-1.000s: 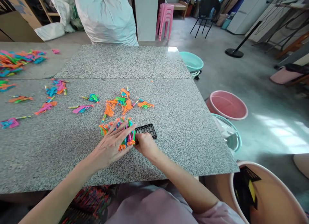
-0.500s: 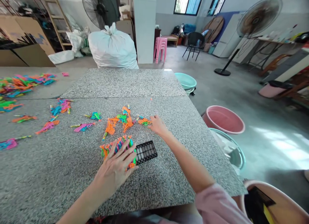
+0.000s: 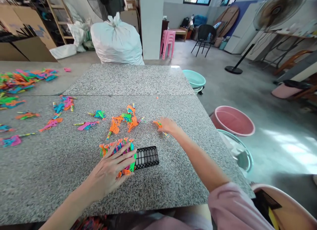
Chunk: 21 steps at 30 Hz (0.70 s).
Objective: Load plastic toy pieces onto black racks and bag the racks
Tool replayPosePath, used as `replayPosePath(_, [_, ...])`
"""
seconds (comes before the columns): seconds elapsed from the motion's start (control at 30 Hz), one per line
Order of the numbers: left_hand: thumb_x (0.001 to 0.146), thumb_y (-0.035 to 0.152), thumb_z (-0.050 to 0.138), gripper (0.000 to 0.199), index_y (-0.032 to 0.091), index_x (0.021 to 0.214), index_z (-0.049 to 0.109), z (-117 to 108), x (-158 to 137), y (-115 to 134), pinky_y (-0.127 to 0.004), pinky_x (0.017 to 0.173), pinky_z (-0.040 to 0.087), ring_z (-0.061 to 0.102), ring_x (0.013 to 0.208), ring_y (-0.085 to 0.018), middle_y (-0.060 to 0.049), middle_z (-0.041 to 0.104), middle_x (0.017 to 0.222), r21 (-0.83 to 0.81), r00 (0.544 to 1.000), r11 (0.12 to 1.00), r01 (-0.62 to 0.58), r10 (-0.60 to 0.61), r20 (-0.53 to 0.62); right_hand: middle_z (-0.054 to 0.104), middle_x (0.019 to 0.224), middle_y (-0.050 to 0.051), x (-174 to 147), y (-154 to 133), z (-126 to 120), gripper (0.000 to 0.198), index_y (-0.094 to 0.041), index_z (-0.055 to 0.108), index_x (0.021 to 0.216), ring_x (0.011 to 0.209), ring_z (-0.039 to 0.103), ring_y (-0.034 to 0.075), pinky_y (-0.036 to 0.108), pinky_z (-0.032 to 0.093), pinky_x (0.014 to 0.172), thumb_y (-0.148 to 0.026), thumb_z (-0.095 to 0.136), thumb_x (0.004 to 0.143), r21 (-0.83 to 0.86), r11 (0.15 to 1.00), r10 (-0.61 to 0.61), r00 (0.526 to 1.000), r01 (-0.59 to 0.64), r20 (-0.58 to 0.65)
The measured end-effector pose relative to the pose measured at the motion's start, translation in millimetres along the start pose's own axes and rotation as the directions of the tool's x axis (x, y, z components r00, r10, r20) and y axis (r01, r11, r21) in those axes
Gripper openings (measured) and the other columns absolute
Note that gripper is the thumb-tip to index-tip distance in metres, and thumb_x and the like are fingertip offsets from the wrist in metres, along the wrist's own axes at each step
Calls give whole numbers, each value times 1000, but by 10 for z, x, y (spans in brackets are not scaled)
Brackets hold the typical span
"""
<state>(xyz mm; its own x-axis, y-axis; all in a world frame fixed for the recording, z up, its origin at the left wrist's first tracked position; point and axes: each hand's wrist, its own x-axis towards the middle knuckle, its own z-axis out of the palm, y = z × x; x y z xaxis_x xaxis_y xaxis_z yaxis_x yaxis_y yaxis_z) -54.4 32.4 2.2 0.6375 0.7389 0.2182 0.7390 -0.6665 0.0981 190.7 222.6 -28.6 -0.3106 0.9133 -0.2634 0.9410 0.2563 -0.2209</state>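
Observation:
My left hand (image 3: 107,169) lies with fingers spread over a packed row of colourful plastic toy guns (image 3: 132,159), which stand in a black plastic grid rack (image 3: 147,157). Its palm hides much of the row; the rack's right part shows bare cells. Further right, my right hand (image 3: 169,126) is closed on an orange toy gun (image 3: 157,124), with a yellowish tip poking out below the fingers. Most of that toy is covered by the hand. Just left of it lies a loose cluster of orange and green toy guns (image 3: 126,119) on the speckled stone table (image 3: 173,177).
More toy guns (image 3: 86,125) lie scattered to the left, and a large heap (image 3: 27,79) fills the far left. A tied white sack (image 3: 117,41) stands behind the table. Beyond its right edge are a pink tub (image 3: 232,121) and a turquoise basin (image 3: 194,78).
My right hand has moved slightly right, away from the loose cluster, and the toy gun has come along and turned. The left hand stays on the packed row. The whole view has shifted slightly.

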Motion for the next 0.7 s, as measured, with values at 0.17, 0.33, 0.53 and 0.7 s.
replayPosePath(0.17, [94,41,62,33,28,124,66,62,1,-22,-56,125,16,45,142,-28,-3,66,135,-14,999,1000,14,-14,30,74,107,17,-27,116,99,39,-14,71,102,109,68,31,34,51,86,-36,85,73,155,978,137,990,-140,30])
replayPosePath(0.33, [89,42,67,53,29,139,55,-101,-67,-32,-55,123,24,48,140,-30,-6,60,142,-67,999,997,23,-21,38,71,70,2,-419,186,186,12,-16,66,80,68,72,17,23,52,69,-24,74,83,365,928,55,997,-74,62])
replayPosePath(0.53, [83,58,71,87,29,155,31,-452,216,390,-53,110,47,55,133,-34,-12,52,150,-413,902,862,294,-393,-177,59,67,-5,-1420,-94,-4,24,-21,57,84,55,60,10,22,52,53,-42,67,87,919,328,-399,914,219,-75])
replayPosePath(0.7, [78,55,76,57,21,120,59,-189,620,803,-37,75,65,76,86,-24,-6,78,99,-883,762,361,301,-647,-5,57,64,-5,-1850,-236,-61,35,-21,58,79,53,56,9,21,49,50,-53,71,83,941,264,-458,886,213,-72])
